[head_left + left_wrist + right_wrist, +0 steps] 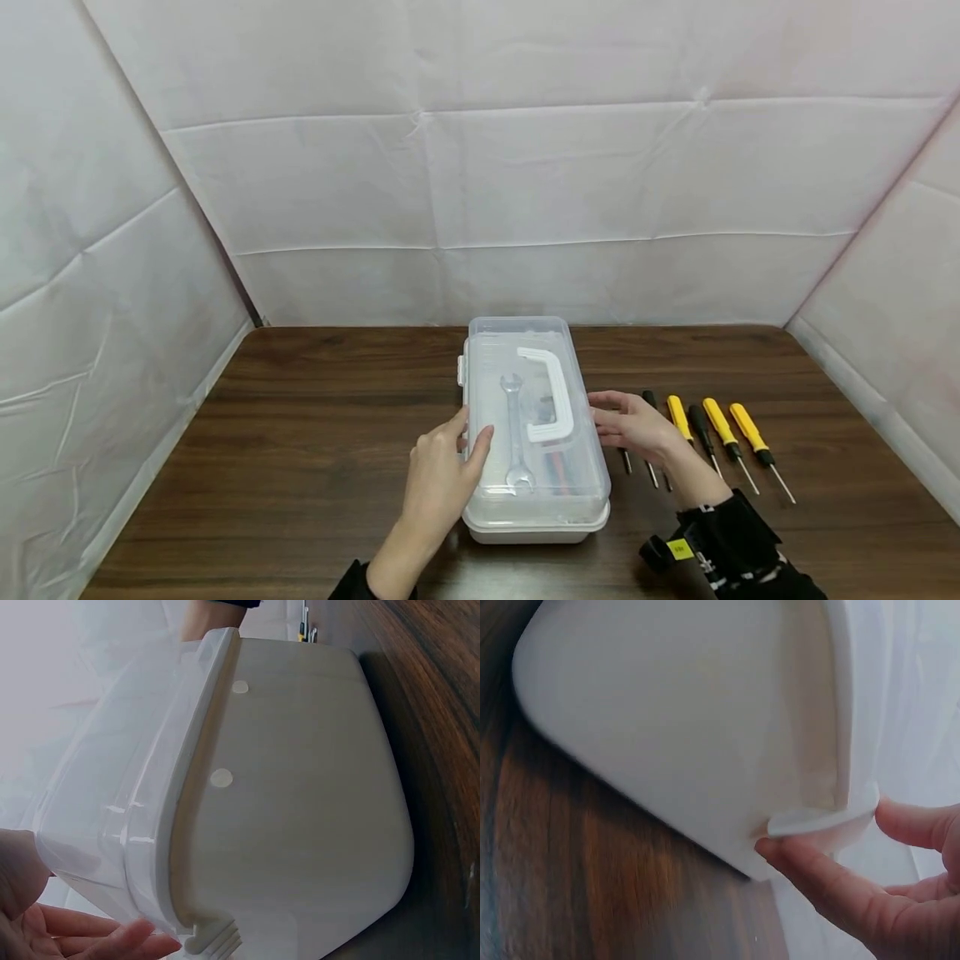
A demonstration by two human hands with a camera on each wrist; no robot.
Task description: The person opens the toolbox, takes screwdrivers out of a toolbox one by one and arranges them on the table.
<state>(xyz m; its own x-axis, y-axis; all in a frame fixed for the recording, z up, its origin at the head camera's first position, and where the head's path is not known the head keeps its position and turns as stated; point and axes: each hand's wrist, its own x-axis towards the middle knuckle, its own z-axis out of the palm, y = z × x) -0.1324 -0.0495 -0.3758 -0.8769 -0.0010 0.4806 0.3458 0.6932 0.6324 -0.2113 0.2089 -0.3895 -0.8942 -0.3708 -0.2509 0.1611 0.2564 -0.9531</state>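
A white toolbox [536,536] with a clear lid stands lengthwise on the table. Through the lid show a combination wrench [514,433] and a reddish thing, next to a white carry handle [558,396]. My left hand [441,471] lies along the box's left side, thumb over the lid's edge. In the left wrist view its fingertips are close to a white side latch [214,939]. My right hand [633,425] is at the opposite side. There, in the right wrist view, its thumb and forefinger pinch another white latch [825,821], which tilts outward from the box.
Right of the box lies a row of several screwdrivers, among them a yellow-handled one [750,427] and a black-handled one [699,423]. My right forearm passes over part of that row. White sheets [480,183] wall in the brown wooden table [337,433] behind and on both sides.
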